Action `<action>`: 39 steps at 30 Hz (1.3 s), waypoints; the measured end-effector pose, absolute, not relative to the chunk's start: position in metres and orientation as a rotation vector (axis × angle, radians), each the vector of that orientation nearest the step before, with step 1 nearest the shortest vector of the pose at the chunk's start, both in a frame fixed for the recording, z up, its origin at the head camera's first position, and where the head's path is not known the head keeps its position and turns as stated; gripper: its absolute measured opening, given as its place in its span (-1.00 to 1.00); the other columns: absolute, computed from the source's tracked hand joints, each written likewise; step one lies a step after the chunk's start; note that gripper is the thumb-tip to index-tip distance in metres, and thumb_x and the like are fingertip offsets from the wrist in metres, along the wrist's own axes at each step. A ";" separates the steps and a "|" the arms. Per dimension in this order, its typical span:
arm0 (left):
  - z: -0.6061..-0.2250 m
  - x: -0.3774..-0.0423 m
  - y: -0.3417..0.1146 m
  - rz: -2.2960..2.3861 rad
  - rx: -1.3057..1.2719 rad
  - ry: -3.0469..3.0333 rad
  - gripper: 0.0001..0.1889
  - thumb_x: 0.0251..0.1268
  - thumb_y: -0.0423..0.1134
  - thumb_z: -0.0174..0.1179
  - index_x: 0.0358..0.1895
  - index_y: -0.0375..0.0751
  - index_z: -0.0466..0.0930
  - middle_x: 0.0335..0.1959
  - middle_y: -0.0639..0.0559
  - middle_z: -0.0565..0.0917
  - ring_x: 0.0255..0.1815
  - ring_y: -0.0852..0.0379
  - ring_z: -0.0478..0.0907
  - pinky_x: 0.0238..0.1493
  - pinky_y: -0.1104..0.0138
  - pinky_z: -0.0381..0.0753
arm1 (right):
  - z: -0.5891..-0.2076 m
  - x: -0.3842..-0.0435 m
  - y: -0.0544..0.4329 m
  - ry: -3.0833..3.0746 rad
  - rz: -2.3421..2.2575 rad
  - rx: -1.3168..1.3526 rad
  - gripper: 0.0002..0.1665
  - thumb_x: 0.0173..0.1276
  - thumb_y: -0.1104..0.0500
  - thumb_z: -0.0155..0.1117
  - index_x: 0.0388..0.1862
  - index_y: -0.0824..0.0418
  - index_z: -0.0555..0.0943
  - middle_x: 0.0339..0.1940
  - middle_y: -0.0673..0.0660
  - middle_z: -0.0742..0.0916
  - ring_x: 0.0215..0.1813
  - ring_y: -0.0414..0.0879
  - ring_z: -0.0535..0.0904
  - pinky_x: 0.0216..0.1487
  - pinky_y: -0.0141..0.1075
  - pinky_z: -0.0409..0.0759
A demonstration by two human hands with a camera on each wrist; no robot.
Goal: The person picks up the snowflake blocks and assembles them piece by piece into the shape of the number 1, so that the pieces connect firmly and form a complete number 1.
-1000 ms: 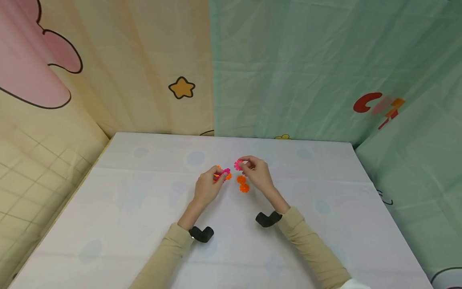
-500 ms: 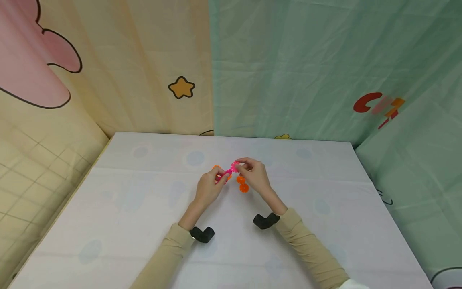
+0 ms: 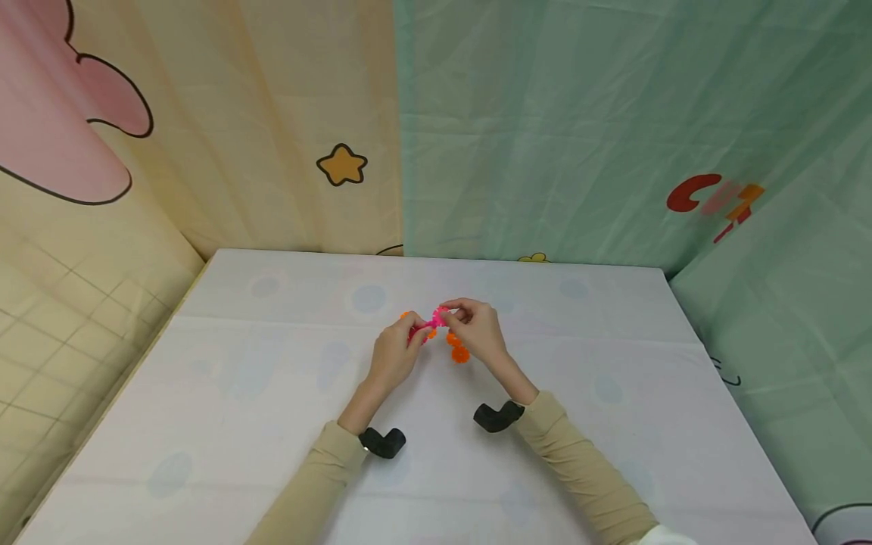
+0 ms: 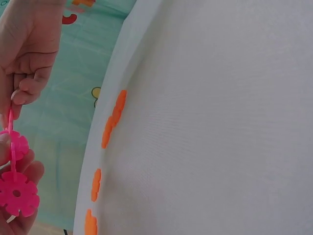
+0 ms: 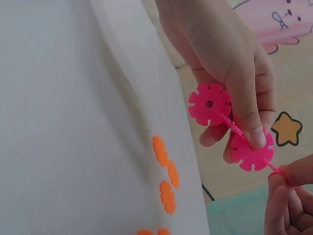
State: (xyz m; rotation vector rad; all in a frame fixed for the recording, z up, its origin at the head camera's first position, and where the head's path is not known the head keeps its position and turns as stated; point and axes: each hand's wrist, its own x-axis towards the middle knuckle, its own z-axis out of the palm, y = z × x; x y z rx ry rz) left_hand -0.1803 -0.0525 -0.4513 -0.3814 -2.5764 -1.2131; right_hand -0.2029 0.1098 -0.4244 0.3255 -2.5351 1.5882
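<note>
Pink notched plastic discs, flower-shaped linking pieces, are joined in a short chain. My left hand (image 3: 393, 352) pinches this chain; in the right wrist view its thumb lies on one disc (image 5: 244, 159), and another disc (image 5: 209, 104) faces the camera farther along. Between those two sits a piece seen edge-on. A further pink disc (image 3: 439, 316) is pinched in the fingertips of my right hand (image 3: 480, 331). Its edge meets the chain's near disc in the right wrist view. Both hands are held above the table, close together.
Several orange notched discs (image 3: 460, 354) lie on the white-covered table (image 3: 272, 424) beneath and between the hands; some are partly hidden by the left hand. Black wrist cameras (image 3: 381, 443) sit at both cuffs. Printed curtains (image 3: 579, 136) hang behind the table.
My right hand has moved a little left, bringing its pink disc up against the chain in my left hand. The left hand has shifted only slightly; the orange discs lie still.
</note>
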 end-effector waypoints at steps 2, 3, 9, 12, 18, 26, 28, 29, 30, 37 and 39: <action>-0.452 -0.181 -0.053 -1.208 -0.384 -2.562 -0.89 0.29 -0.23 0.24 -0.31 -0.18 0.53 -0.52 0.02 0.61 -0.53 0.18 0.44 -0.45 0.39 0.42 | -0.424 -0.203 0.109 -2.523 1.608 0.317 -0.82 0.29 0.26 0.27 -0.18 0.31 0.70 -0.57 0.26 0.68 -0.62 -0.03 0.54 -0.62 -0.46 0.42; -0.452 -0.181 -0.053 -1.208 -0.383 -2.556 -0.89 0.29 -0.23 0.23 -0.31 -0.18 0.53 -0.52 0.02 0.61 -0.54 0.17 0.44 -0.44 0.39 0.42 | -0.424 -0.203 0.108 -2.518 1.615 0.313 -0.82 0.29 0.26 0.27 -0.18 0.32 0.70 -0.58 0.25 0.68 -0.61 0.01 0.55 -0.63 -0.46 0.42; -0.451 -0.181 -0.054 -1.214 -0.373 -2.539 -0.87 0.27 -0.22 0.25 -0.32 -0.20 0.54 -0.54 0.01 0.61 -0.54 0.17 0.45 -0.45 0.40 0.42 | -0.429 -0.201 0.106 -2.542 1.631 0.279 -0.81 0.28 0.27 0.26 -0.17 0.32 0.70 -0.59 0.25 0.67 -0.54 0.21 0.58 -0.64 -0.46 0.37; -0.449 -0.180 -0.054 -1.198 -0.395 -2.555 -0.86 0.25 -0.23 0.25 -0.33 -0.21 0.54 -0.57 0.00 0.59 -0.56 0.17 0.42 -0.48 0.41 0.39 | -0.432 -0.199 0.106 -2.545 1.677 0.231 -0.81 0.28 0.28 0.27 -0.16 0.33 0.69 -0.56 0.30 0.68 -0.51 0.24 0.59 -0.64 -0.48 0.36; -0.450 -0.181 -0.053 -1.212 -0.425 -2.553 -0.86 0.26 -0.24 0.24 -0.33 -0.23 0.52 -0.54 -0.01 0.59 -0.53 0.18 0.42 -0.46 0.43 0.42 | -0.435 -0.198 0.106 -2.514 1.747 0.156 -0.80 0.29 0.27 0.28 -0.14 0.33 0.69 -0.53 0.34 0.68 -0.45 0.28 0.60 -0.63 -0.49 0.38; -0.451 -0.182 -0.051 -1.287 -0.472 -2.445 -0.87 0.27 -0.28 0.24 -0.32 -0.26 0.51 -0.51 -0.05 0.63 -0.49 0.14 0.52 -0.41 0.40 0.52 | -0.424 -0.198 0.107 -2.495 1.825 0.120 -0.81 0.29 0.29 0.26 -0.16 0.34 0.70 -0.64 0.12 0.61 -0.39 0.37 0.57 -0.58 -0.45 0.43; -0.452 -0.182 -0.051 -1.299 -0.476 -2.430 -0.87 0.27 -0.28 0.23 -0.32 -0.26 0.51 -0.50 -0.05 0.64 -0.48 0.14 0.54 -0.40 0.41 0.54 | -0.422 -0.198 0.107 -2.503 1.844 0.117 -0.81 0.30 0.29 0.27 -0.15 0.35 0.69 -0.65 0.05 0.58 -0.36 0.39 0.56 -0.55 -0.43 0.47; -0.452 -0.182 -0.051 -1.302 -0.478 -2.426 -0.87 0.27 -0.29 0.23 -0.32 -0.27 0.51 -0.50 -0.06 0.65 -0.49 0.14 0.53 -0.40 0.41 0.53 | -0.422 -0.198 0.106 -2.506 1.854 0.114 -0.80 0.30 0.28 0.27 -0.15 0.35 0.68 -0.66 0.03 0.57 -0.35 0.40 0.56 -0.54 -0.42 0.48; -0.452 -0.182 -0.051 -1.298 -0.482 -2.423 -0.87 0.28 -0.29 0.22 -0.32 -0.27 0.51 -0.50 -0.06 0.65 -0.49 0.14 0.53 -0.41 0.41 0.53 | -0.421 -0.197 0.106 -2.509 1.861 0.110 -0.80 0.30 0.28 0.26 -0.14 0.36 0.68 -0.66 0.01 0.57 -0.35 0.40 0.56 -0.54 -0.43 0.48; -0.454 -0.182 -0.051 -1.296 -0.507 -2.417 -0.87 0.31 -0.27 0.20 -0.31 -0.28 0.50 -0.49 -0.07 0.63 -0.50 0.16 0.48 -0.43 0.43 0.50 | -0.422 -0.196 0.107 -2.519 1.865 0.108 -0.80 0.30 0.29 0.25 -0.14 0.36 0.68 -0.59 0.21 0.63 -0.35 0.38 0.57 -0.56 -0.48 0.45; -0.454 -0.182 -0.051 -1.314 -0.501 -2.431 -0.87 0.31 -0.28 0.20 -0.30 -0.28 0.50 -0.49 -0.07 0.63 -0.50 0.16 0.48 -0.42 0.44 0.50 | -0.423 -0.197 0.109 -2.528 1.858 0.132 -0.80 0.29 0.29 0.26 -0.14 0.36 0.68 -0.56 0.28 0.64 -0.38 0.34 0.58 -0.55 -0.46 0.47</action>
